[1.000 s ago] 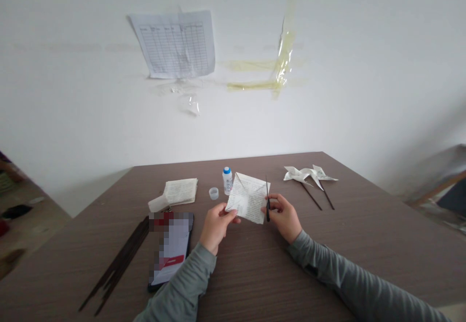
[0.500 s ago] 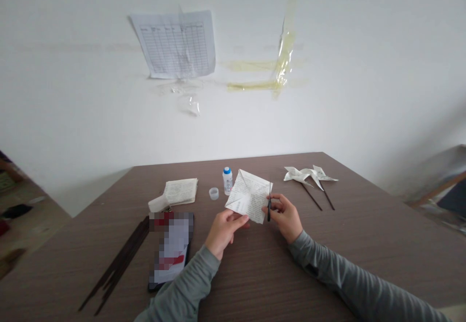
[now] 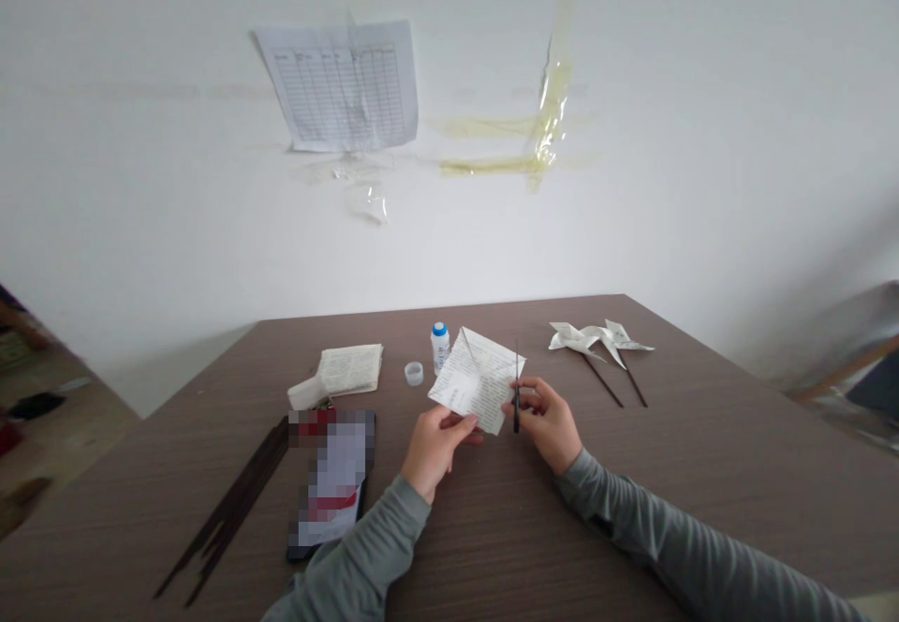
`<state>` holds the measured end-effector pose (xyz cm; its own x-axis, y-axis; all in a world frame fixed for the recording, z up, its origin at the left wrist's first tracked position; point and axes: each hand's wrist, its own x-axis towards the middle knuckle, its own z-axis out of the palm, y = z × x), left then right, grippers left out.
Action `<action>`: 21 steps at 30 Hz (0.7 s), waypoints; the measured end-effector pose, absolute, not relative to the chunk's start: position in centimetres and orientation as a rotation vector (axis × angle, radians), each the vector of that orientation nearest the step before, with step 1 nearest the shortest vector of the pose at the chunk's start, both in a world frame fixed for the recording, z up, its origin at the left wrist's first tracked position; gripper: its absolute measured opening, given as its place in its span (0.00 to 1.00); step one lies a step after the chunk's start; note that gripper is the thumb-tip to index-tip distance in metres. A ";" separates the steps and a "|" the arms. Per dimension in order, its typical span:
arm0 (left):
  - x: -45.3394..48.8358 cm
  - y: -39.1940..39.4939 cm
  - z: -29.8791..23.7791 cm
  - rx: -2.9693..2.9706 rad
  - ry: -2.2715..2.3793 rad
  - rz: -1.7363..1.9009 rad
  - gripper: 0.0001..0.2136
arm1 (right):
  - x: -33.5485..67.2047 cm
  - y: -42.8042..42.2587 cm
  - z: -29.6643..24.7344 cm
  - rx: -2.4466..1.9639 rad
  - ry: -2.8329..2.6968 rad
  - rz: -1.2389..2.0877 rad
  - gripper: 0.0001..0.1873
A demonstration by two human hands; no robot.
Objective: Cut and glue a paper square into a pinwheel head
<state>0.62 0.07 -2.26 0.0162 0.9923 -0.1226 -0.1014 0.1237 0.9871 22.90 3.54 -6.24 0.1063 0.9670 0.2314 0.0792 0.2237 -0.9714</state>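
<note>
My left hand (image 3: 434,444) pinches the near corner of a creased square of printed paper (image 3: 476,380) and holds it up above the brown table (image 3: 632,491). My right hand (image 3: 546,421) is closed round small dark scissors (image 3: 516,395), whose blades point up along the paper's right edge. Both arms wear grey sleeves.
Behind the paper stand a small white bottle with a blue cap (image 3: 439,345) and a loose clear cap (image 3: 414,374). A stack of printed paper (image 3: 343,372) lies at left, dark sticks (image 3: 225,514) and a phone (image 3: 331,481) nearer me. Two paper pinwheels (image 3: 596,339) on sticks lie at right.
The paper has turned and tilted a little in my left hand, which shifted slightly right. The scissors stay by the paper's right edge.
</note>
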 end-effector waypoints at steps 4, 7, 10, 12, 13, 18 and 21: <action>0.7 0.2 -2.6 1.082 1.164 1.168 0.16 | 22.6 3.4 -6.1 -1.128 -1.248 0.929 0.41; 0.6 0.4 -2.6 1.093 1.156 1.222 0.18 | 22.4 3.2 -6.0 -1.106 -1.232 0.944 0.42; 0.3 0.7 -2.5 1.086 1.161 1.241 0.16 | 22.3 3.1 -6.0 -1.091 -1.235 0.964 0.43; 0.2 0.7 -2.5 1.070 1.186 1.254 0.14 | 22.3 3.1 -6.1 -1.095 -1.239 0.977 0.43; 0.0 0.8 -2.5 1.061 1.203 1.267 0.14 | 22.4 3.2 -6.1 -1.101 -1.243 0.981 0.42; -0.6 1.0 -2.5 1.032 1.270 1.341 0.17 | 22.7 3.0 -6.7 -1.125 -1.287 1.055 0.33; -1.0 1.1 -2.3 1.027 1.279 1.374 0.19 | 22.8 2.9 -7.0 -1.116 -1.288 1.119 0.31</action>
<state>-0.99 1.10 -2.28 -0.1839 0.9825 -0.0296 -0.0997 0.0113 0.9949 22.77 2.88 -7.00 -0.0162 0.9916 0.1281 0.0117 0.1283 -0.9917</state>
